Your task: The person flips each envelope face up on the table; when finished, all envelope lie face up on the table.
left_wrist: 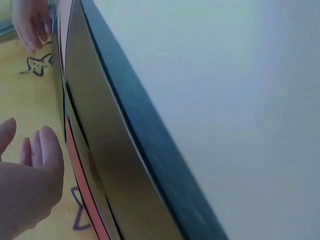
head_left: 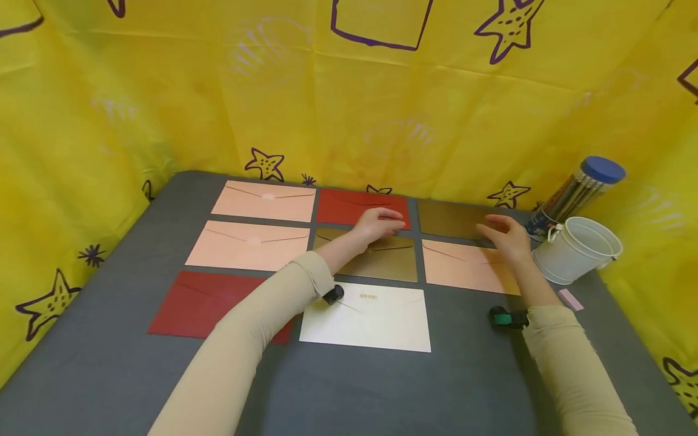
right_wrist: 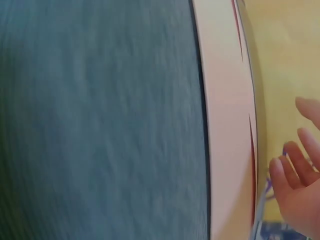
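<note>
Envelopes lie in rows on the dark grey table. My left hand (head_left: pixel 377 225), empty with loosely bent fingers, hovers over the border between a red envelope (head_left: pixel 340 207) and a gold envelope (head_left: pixel 389 259). My right hand (head_left: pixel 512 240) also holds nothing; its fingers are spread above the right end of another gold envelope (head_left: pixel 449 219) and a pink envelope (head_left: pixel 458 263). Two more pink envelopes (head_left: pixel 256 206) are stacked in rows at the left. Nearer lie a dark red envelope (head_left: pixel 212 300), partly behind my left sleeve, and a white envelope (head_left: pixel 382 321).
At the right stand a white metal bucket (head_left: pixel 567 257) and, behind it, a tilted clear tube of pencils (head_left: pixel 572 197) with a blue lid. A small pink strip (head_left: pixel 571 300) lies by the bucket. Yellow patterned cloth (head_left: pixel 349 109) surrounds the table's back and sides.
</note>
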The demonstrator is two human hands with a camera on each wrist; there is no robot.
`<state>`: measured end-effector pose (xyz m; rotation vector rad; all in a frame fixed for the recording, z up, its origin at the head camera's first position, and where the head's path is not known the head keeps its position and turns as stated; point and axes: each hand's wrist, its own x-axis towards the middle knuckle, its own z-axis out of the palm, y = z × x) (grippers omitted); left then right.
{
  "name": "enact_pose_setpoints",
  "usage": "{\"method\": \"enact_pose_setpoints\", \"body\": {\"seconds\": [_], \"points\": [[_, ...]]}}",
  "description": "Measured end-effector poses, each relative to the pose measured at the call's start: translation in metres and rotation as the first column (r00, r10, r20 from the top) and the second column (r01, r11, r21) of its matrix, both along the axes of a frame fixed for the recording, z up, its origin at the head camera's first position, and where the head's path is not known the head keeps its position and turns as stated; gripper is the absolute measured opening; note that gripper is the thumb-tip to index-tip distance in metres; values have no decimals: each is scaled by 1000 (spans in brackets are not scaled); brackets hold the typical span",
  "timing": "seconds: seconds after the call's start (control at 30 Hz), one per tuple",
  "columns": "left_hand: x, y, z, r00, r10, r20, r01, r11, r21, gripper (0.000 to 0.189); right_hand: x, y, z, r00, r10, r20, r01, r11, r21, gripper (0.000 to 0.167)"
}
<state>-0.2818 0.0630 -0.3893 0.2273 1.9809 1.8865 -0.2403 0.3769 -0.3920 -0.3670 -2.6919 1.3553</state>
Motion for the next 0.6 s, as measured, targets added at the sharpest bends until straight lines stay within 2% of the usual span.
{"method": "enact_pose_setpoints", "body": {"seconds": [0.13, 0.23, 0.33, 0.5, 0.6], "points": [[2, 24, 1, 998, -56, 7, 56, 998, -23, 38, 1, 16, -1, 999, 32, 41, -36, 994, 98, 71], [3, 37, 1, 996, -86, 25, 87, 995, -50, 41, 1, 24, -2, 992, 87, 92, -102, 977, 185, 76], [1, 46, -1, 993, -96, 70, 100, 994, -48, 45, 1, 29, -3, 978, 142, 150, -174, 957, 231, 80], [-3, 54, -4, 977, -99, 191, 82, 992, 96, 48, 1, 32, -4, 953, 195, 231, -257, 925, 280, 83], [-6, 58, -4, 967, -99, 235, 61, 985, 164, 49, 1, 33, -5, 949, 201, 241, -268, 919, 290, 83]]}}
